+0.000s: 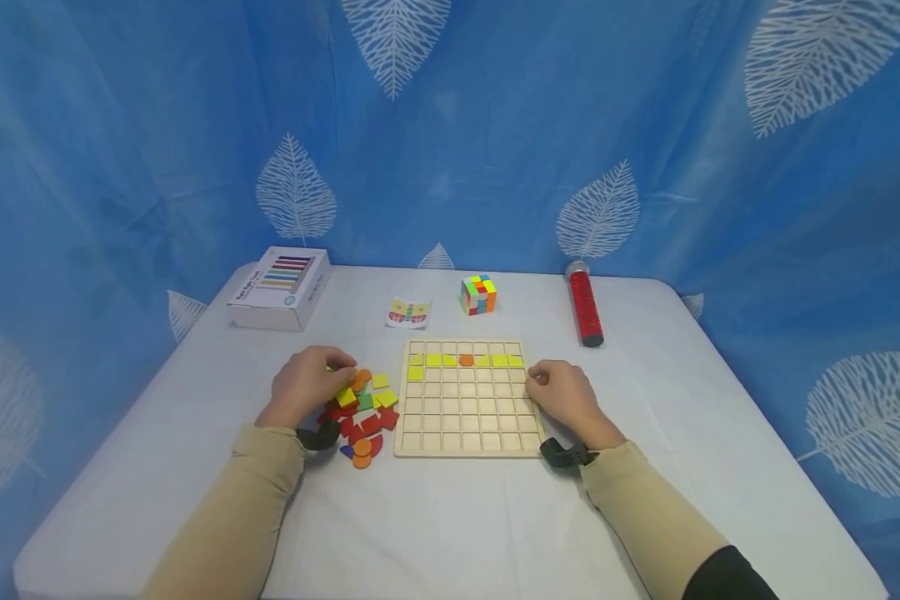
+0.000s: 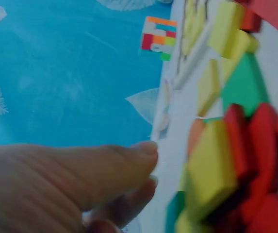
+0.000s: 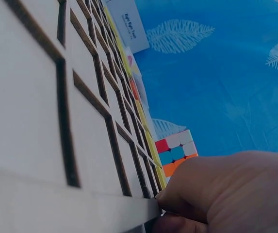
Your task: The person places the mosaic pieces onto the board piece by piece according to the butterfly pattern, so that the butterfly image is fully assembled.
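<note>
A wooden grid board (image 1: 450, 423) lies on the table, with a row of yellow pieces and one orange disc (image 1: 467, 361) near its far edge. One more yellow square (image 1: 416, 373) sits at the left of the row below. My right hand (image 1: 566, 396) grips the board's right edge, thumb at the rim in the right wrist view. To the board's left is a loose pile of red, yellow, green and orange pieces (image 1: 370, 425). Over its far left side my left hand (image 1: 307, 385) hovers, fingers bent; nothing shows between thumb and fingertips in the left wrist view.
Behind the board lie a small picture card (image 1: 408, 313) and a colour puzzle cube (image 1: 478, 295). A white box (image 1: 281, 287) stands at the back left. At the back right lies a red tube (image 1: 585, 307). A blue leaf-patterned curtain (image 1: 450, 167) hangs behind the table.
</note>
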Tool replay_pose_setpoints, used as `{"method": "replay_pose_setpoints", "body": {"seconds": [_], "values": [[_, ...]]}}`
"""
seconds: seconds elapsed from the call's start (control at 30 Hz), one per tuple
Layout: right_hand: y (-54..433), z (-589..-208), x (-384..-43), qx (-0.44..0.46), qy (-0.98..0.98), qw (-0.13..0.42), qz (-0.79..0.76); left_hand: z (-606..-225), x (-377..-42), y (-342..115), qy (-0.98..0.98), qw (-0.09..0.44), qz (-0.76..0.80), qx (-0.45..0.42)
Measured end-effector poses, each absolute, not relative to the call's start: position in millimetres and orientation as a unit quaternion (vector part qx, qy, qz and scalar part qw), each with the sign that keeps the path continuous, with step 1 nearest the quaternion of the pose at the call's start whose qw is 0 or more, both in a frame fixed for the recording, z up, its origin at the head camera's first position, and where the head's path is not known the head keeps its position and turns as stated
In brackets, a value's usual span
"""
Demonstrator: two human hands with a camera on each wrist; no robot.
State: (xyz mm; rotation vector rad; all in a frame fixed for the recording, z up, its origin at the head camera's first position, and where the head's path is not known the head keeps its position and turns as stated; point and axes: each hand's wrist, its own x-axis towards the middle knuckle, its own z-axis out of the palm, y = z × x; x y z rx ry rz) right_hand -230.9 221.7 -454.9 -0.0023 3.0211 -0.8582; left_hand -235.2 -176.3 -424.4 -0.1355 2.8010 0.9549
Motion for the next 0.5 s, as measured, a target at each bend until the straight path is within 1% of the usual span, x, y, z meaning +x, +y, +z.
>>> {"method": "replay_pose_setpoints", "body": {"seconds": [0.17,0.3,0.5], "values": [[221.8,-454.0,-230.9,-0.004,0.962,0.0,-0.272,-430.8,-236.3,-170.9,0.952,0.08,0.291,-0.043],[220.8,-454.5,-231.5,-0.005,0.961,0.004,-0.275,-428.7,-234.6,-168.8,0.961,0.076,0.264,-0.046],[221.3,-453.9,-230.6,-0.002,0.962,0.002,-0.273,-424.1,-230.9,-166.5,0.961,0.099,0.252,-0.047]]}}
